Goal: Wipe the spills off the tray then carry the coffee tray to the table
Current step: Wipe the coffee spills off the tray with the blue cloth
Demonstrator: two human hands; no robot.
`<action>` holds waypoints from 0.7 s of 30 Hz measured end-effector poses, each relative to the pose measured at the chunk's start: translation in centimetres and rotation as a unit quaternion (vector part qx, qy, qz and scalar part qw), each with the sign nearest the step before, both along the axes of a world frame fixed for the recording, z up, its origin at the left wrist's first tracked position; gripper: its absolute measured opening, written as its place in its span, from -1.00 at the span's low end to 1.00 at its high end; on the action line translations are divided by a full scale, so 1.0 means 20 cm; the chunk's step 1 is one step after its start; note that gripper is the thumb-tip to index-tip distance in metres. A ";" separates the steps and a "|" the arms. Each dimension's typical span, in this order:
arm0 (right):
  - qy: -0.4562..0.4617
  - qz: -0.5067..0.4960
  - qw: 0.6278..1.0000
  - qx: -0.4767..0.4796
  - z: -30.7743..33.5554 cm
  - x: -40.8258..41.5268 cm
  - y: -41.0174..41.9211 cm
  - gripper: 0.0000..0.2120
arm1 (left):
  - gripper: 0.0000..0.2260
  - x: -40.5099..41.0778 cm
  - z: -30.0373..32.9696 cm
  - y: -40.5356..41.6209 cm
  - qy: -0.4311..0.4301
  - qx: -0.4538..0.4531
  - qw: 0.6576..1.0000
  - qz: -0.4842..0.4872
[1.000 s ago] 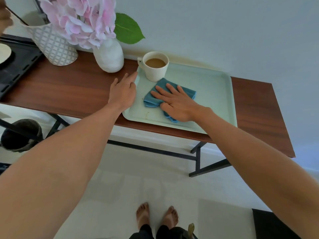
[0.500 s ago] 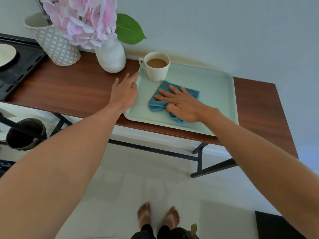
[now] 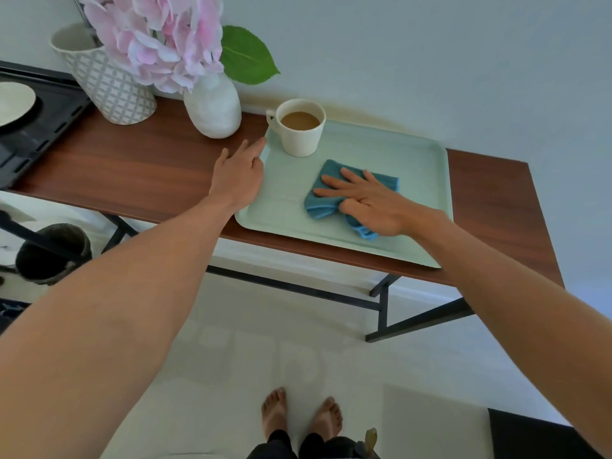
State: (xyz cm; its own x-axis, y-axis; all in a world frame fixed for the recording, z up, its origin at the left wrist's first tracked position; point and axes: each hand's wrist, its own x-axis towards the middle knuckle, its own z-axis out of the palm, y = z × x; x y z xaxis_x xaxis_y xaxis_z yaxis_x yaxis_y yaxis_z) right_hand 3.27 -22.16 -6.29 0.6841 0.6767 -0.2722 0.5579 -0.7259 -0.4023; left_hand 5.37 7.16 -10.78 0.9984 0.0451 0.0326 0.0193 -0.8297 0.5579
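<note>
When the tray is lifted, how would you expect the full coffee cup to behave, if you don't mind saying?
The coffee cup is nearly full, so it would likely slosh if tilted. It stands loose near a corner of the smooth tray, so it may slide. It looks ceramic, probably breakable.

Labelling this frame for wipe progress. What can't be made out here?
- Tray surface under the blue cloth and right hand, head view: any spill left there is covered.
- Left hand at the tray's left edge: its palm is hidden, so whether it grips the rim is unclear.
- Patterned jug: contents blocked by the pink flowers.
- Plate: cut off by the left frame edge.
</note>
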 end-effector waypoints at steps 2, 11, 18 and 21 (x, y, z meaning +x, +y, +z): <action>-0.030 -0.010 0.999 -0.025 -0.03 0.02 0.12 -0.50 | -0.50 0.00 0.00 0.00 0.001 0.001 1.000 0.000; -0.012 0.102 0.994 0.026 -0.05 -0.22 0.12 -0.48 | -0.52 -0.01 0.03 -0.02 -0.006 0.012 1.000 0.006; -0.068 -0.191 0.976 -0.077 -0.10 -0.03 -0.16 -0.47 | -0.52 -0.02 0.02 -0.03 -0.017 0.023 1.000 0.003; -0.075 -0.225 0.968 -0.086 -0.10 0.02 0.01 -0.45 | -0.52 -0.01 0.02 -0.02 -0.014 0.031 0.999 -0.002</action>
